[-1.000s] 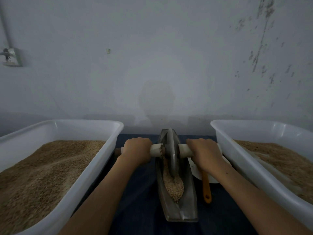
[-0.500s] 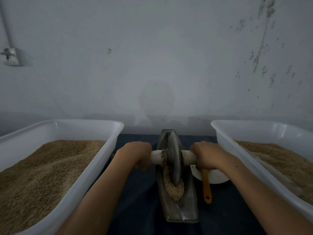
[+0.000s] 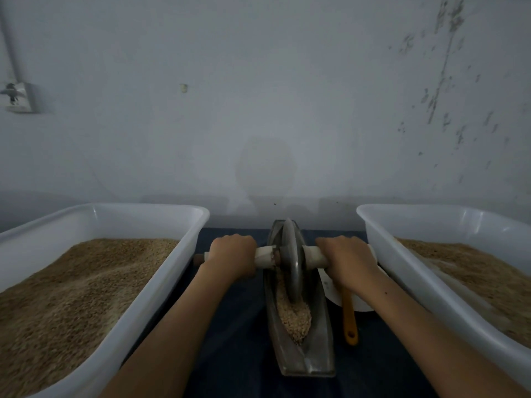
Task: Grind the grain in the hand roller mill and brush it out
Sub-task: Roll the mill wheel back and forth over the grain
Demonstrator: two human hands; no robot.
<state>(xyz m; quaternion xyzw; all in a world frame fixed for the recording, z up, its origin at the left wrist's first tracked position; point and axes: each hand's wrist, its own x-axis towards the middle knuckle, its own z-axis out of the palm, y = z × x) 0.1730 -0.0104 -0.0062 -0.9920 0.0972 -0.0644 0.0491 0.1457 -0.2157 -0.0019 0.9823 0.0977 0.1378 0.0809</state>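
Note:
A metal boat-shaped trough [image 3: 319, 349] lies lengthwise on the dark cloth between two tubs. A metal roller wheel [image 3: 291, 262] stands upright in its far half, on a pale wooden axle handle [image 3: 265, 256]. My left hand [image 3: 231, 254] is closed around the left end of the handle and my right hand [image 3: 346, 258] around the right end. Crushed grain [image 3: 293, 314] lies in the trough just in front of the wheel.
A white tub [image 3: 161, 285] of grain stands on the left and another white tub [image 3: 408, 277] of grain on the right. A white bowl [image 3: 333, 291] and an orange-handled tool [image 3: 349, 320] lie between trough and right tub. The wall is close behind.
The wheel rolled towards me half a second ago and has now rolled back towards the far end of the trough, both hands moving with it.

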